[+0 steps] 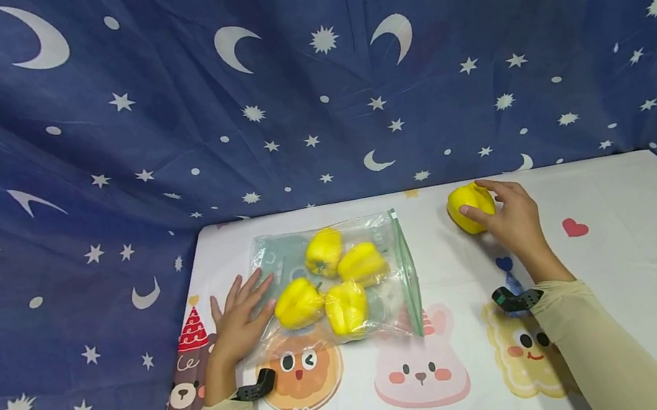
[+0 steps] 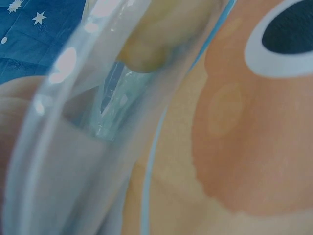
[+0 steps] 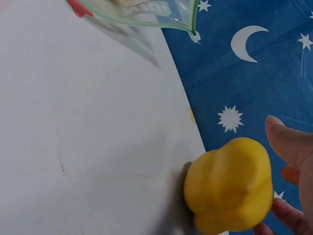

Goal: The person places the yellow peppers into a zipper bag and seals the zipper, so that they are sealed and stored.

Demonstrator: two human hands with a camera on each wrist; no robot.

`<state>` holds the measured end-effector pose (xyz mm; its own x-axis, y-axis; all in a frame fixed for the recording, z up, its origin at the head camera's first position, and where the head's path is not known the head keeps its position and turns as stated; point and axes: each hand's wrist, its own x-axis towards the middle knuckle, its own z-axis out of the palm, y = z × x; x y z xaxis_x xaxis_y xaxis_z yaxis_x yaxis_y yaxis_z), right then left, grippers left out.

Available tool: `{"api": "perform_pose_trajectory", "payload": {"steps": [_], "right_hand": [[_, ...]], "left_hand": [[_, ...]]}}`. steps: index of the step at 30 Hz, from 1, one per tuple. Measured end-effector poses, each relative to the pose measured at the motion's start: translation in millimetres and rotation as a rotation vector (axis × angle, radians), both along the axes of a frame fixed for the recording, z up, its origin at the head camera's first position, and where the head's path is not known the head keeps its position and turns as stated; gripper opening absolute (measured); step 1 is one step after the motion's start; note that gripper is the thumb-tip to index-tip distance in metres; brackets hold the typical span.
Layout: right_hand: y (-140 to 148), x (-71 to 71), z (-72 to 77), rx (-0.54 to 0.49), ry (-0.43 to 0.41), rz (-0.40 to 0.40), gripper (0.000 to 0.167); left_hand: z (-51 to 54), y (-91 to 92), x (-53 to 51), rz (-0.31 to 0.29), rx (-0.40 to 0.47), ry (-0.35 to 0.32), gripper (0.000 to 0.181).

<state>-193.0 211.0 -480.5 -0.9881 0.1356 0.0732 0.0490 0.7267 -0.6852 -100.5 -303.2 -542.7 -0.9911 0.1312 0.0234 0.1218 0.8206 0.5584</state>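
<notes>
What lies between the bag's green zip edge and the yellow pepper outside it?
Nothing but tablecloth lies between the green zip edge and that yellow pepper. The head view shows this, and so does the right wrist view.

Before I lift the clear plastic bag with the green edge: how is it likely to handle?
The bag will probably sag and fold, since its thin-looking film is creased. Its four yellow, rounded bell peppers would likely slide and bunch together, as they look loose inside. The film's glossy glints suggest it may be slippery to grip.
</notes>
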Motion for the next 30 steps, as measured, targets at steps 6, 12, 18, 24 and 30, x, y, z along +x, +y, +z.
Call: {"api": "perform_pose_trajectory", "payload": {"steps": [6,12,18,24,30], "right_hand": [[1.9,-2.9,-7.6,-0.013,0.007,0.001,0.071],[3.6,-4.6,-15.1,-0.022,-0.014,-0.003,0.075],[5.1,-5.7,-19.3,-0.016,-0.014,0.003,0.076],[4.8,-4.9,-18.2,-0.022,-0.032,0.006,0.078],[4.0,-3.6,-15.1,-0.014,-0.091,0.004,0.082]], "left_hand": [[1.3,1.0,0.4,-0.001,0.009,0.003,0.053],[0.3,0.8,0.2,0.0,0.007,0.002,0.053],[-1.3,0.1,-0.2,-0.002,0.001,-0.003,0.053],[-1.6,-0.5,-0.3,-0.004,-0.003,0.003,0.053],[-2.4,-0.7,0.0,-0.002,-0.004,0.009,0.053]]}}
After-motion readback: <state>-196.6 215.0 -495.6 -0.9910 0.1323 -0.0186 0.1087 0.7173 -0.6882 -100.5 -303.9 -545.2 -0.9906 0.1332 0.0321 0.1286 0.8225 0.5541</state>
